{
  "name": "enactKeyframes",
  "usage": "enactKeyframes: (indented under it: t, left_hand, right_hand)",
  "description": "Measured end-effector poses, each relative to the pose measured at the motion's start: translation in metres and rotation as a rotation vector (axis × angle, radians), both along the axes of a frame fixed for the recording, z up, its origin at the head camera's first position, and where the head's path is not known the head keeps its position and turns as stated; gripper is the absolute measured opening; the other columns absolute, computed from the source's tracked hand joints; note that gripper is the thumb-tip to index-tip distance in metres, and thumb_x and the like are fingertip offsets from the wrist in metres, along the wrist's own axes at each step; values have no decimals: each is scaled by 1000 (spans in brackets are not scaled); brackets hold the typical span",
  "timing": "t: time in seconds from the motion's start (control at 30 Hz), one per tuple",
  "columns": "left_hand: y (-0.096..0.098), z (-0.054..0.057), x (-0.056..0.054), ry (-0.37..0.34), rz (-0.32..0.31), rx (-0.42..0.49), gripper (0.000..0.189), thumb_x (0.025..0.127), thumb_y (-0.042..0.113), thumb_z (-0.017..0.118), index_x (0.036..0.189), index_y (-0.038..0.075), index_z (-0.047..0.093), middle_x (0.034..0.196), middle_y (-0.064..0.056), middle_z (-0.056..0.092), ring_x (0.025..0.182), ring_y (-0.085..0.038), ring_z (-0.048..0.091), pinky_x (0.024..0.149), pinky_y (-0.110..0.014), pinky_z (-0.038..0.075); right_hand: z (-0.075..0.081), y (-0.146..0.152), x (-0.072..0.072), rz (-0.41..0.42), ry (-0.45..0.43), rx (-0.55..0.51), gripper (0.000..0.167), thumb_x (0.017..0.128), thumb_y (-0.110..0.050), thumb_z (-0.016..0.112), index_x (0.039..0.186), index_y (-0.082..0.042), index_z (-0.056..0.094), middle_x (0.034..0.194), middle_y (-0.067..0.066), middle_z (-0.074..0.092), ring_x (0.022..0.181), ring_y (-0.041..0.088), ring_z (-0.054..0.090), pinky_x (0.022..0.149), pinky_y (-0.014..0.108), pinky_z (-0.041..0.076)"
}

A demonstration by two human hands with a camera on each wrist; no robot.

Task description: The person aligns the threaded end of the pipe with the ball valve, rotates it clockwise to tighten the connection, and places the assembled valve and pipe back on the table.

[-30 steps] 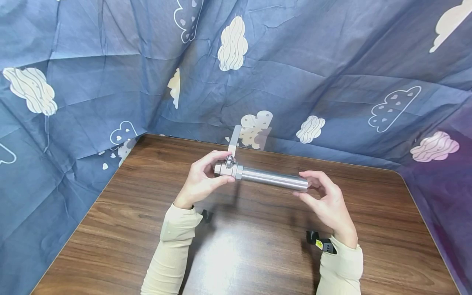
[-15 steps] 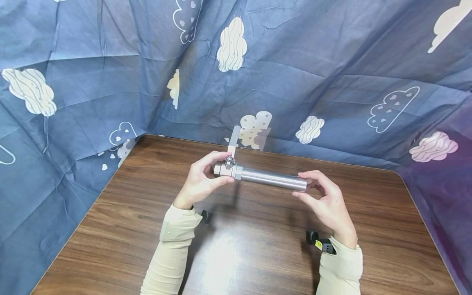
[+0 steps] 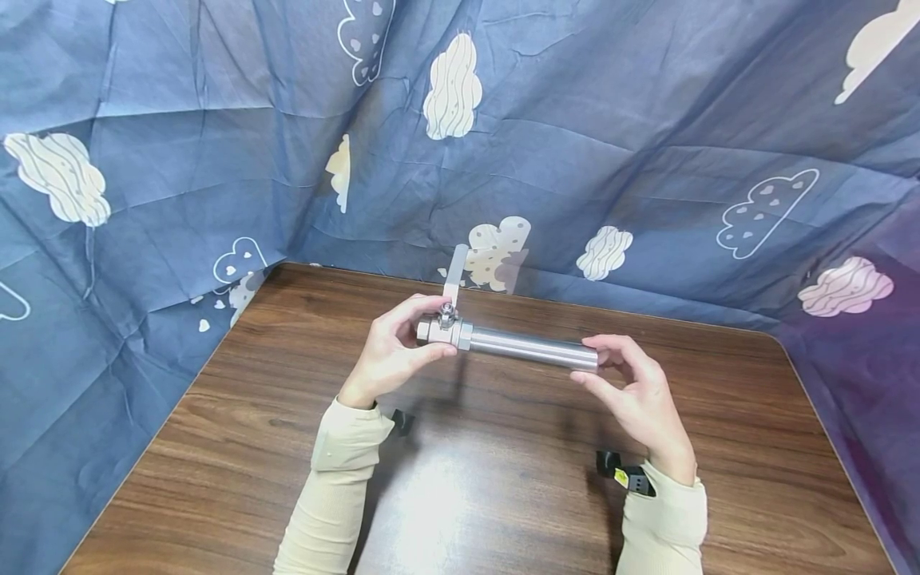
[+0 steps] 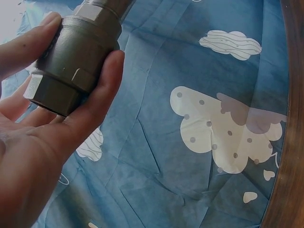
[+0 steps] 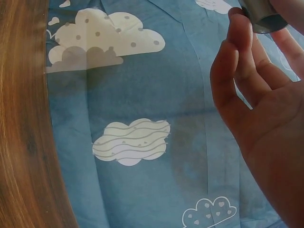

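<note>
My left hand point(image 3: 391, 347) grips the body of a metal ball valve point(image 3: 438, 331), thumb below and fingers above and behind. The valve's flat lever handle point(image 3: 456, 271) points away toward the curtain. From the valve's right side runs a smooth steel pipe point(image 3: 535, 348), held up off the table and sloping slightly down to the right. My right hand point(image 3: 636, 383) pinches the pipe's far right end between thumb and fingers. In the left wrist view the hexagonal end of the ball valve point(image 4: 71, 61) sits in the curled fingers. The right wrist view catches only the end of the pipe point(image 5: 266, 19).
Beneath both hands lies a brown wood-grain table point(image 3: 503, 479) with a bright light reflection near its front. A blue curtain point(image 3: 575, 120) printed with clouds hangs behind and along the sides. Black camera mounts point(image 3: 634, 479) are strapped at the wrists.
The right hand and the pipe's right end shift very slightly. Both hands keep their hold on the valve and pipe.
</note>
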State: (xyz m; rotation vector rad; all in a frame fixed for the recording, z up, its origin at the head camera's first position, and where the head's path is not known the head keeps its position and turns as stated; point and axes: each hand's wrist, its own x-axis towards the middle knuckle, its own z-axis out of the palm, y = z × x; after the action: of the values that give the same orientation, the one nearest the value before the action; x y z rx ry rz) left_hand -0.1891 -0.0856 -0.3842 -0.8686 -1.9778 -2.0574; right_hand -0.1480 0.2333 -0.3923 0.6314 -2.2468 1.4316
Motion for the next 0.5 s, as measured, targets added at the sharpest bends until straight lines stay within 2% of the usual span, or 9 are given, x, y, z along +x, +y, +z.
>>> enactKeyframes:
  t: [0.3, 0.5]
  left_hand:
    - [0, 0, 0, 11, 2, -3, 65, 68, -16, 76, 128, -8, 54, 113, -5, 60, 100, -10, 58, 82, -20, 54]
    - [1, 0, 0, 34, -4, 5, 61, 67, -18, 76, 124, -10, 56, 109, -3, 59, 97, -10, 57, 81, -18, 53]
  right_hand:
    - [0, 1, 1, 1, -21, 24, 48, 72, 17, 73, 116, 2, 60, 84, -3, 58, 77, 1, 57, 75, 8, 49]
    - [0, 1, 1, 10, -28, 38, 47, 75, 15, 72, 118, 1, 60, 84, -5, 58, 78, 1, 57, 76, 8, 48]
